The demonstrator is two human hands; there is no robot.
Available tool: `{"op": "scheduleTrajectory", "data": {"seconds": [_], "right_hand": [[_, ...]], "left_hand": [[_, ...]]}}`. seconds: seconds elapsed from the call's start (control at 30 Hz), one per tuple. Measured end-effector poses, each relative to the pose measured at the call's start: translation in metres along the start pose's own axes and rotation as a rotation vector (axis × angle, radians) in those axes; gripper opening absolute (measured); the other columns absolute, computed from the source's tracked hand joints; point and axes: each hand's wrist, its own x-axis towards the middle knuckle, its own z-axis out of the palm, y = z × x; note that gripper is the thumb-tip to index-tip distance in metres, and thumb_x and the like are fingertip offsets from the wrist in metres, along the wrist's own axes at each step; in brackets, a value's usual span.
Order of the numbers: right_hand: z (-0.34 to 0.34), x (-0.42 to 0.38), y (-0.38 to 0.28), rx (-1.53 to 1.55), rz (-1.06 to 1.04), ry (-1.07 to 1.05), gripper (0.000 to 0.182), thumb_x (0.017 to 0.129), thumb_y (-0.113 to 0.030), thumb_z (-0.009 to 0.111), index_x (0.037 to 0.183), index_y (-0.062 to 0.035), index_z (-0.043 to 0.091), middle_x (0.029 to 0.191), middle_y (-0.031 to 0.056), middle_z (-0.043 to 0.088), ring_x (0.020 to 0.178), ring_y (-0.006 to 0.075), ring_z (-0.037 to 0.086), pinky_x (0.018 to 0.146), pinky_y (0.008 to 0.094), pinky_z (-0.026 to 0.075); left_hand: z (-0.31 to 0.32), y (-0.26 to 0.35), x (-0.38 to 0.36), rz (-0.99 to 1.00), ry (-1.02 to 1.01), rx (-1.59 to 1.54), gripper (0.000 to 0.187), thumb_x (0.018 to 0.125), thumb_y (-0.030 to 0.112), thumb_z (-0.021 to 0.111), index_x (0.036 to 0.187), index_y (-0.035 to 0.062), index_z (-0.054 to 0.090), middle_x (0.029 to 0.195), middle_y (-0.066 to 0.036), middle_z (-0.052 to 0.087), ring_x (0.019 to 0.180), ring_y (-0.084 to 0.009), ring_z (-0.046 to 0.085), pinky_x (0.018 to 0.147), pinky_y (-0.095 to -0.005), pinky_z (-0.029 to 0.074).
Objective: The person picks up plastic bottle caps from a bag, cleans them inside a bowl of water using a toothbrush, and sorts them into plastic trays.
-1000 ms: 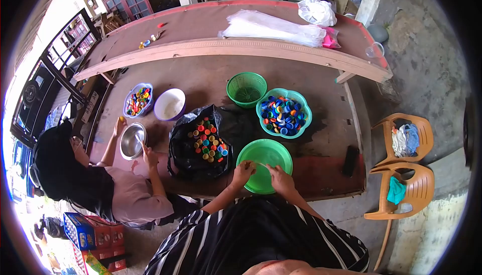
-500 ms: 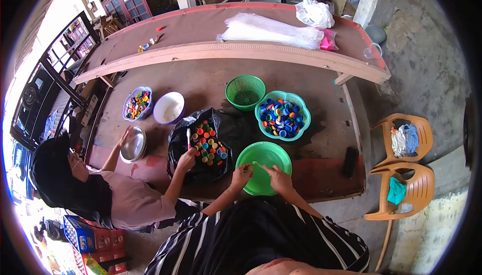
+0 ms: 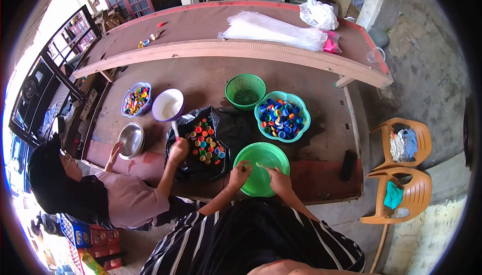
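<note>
My left hand (image 3: 240,174) is closed over the left rim of a green basin (image 3: 262,187), fingertips pinched; what they hold is too small to make out. Above the basin's right half, my right hand (image 3: 279,180) grips a thin pale strip-like piece (image 3: 260,164) pointing toward the left hand. The two hands are apart. Left of the basin, a black plastic bag (image 3: 221,169) carries many coloured bottle caps (image 3: 205,139). Behind the basin stands a light-blue scalloped basket (image 3: 307,124) full of mostly blue caps (image 3: 282,119).
At left, a co-worker (image 3: 133,194) holds a white-tipped tool (image 3: 175,130) over the bag, other hand by a steel bowl (image 3: 131,140). Beyond are a white-purple bowl (image 3: 168,105), a small cap basket (image 3: 136,99) and a green basket (image 3: 245,92). Plastic chairs (image 3: 419,189) stand right.
The co-worker's tool hand has moved left and up, and their other hand has dropped lower beside the steel bowl. My hands stay nearly in place over the basin; the view shifts slightly.
</note>
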Motion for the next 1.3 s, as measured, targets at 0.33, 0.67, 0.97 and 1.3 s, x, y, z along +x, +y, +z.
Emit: {"op": "scheduleTrajectory", "data": {"seconds": [0.33, 0.67, 0.97, 1.3], "right_hand": [[-0.024, -0.012, -0.010, 0.236, -0.157, 0.115, 0.037, 0.092, -0.013, 0.053, 0.129, -0.0146, 0.054, 0.105, 0.0136, 0.059, 0.087, 0.0339, 0.062, 0.071, 0.0423, 0.051], [0.005, -0.022, 0.014, 0.467, -0.204, 0.027, 0.036, 0.094, -0.011, 0.049, 0.130, -0.0053, 0.049, 0.114, 0.0224, 0.057, 0.106, 0.0405, 0.056, 0.086, 0.0445, 0.045], [-0.038, -0.026, 0.031, 0.036, -0.193, -0.056, 0.035, 0.092, -0.013, 0.053, 0.126, -0.0155, 0.055, 0.103, 0.0119, 0.057, 0.087, 0.0346, 0.061, 0.069, 0.0441, 0.050], [-0.063, -0.006, 0.057, -0.095, -0.327, -0.148, 0.035, 0.091, -0.014, 0.051, 0.126, -0.0188, 0.056, 0.096, 0.0086, 0.057, 0.079, 0.0294, 0.065, 0.061, 0.0418, 0.053]], "left_hand": [[0.010, -0.011, 0.001, -0.044, -0.047, -0.384, 0.035, 0.091, 0.021, 0.063, 0.119, 0.0017, 0.054, 0.103, -0.009, 0.065, 0.090, -0.0159, 0.065, 0.079, -0.0309, 0.053], [0.022, 0.008, -0.010, -0.315, -0.205, -0.939, 0.031, 0.100, 0.030, 0.048, 0.120, 0.0072, 0.043, 0.115, -0.009, 0.057, 0.104, -0.0193, 0.061, 0.090, -0.0331, 0.048], [-0.001, 0.013, -0.014, 0.327, -0.106, 0.164, 0.029, 0.083, 0.014, 0.068, 0.106, 0.0054, 0.054, 0.101, -0.015, 0.054, 0.101, -0.0340, 0.057, 0.086, -0.0410, 0.049], [-0.021, 0.059, 0.073, 0.583, -0.148, 0.321, 0.025, 0.076, 0.010, 0.070, 0.096, 0.0040, 0.058, 0.092, -0.012, 0.056, 0.093, -0.0319, 0.056, 0.080, -0.0404, 0.048]]}}
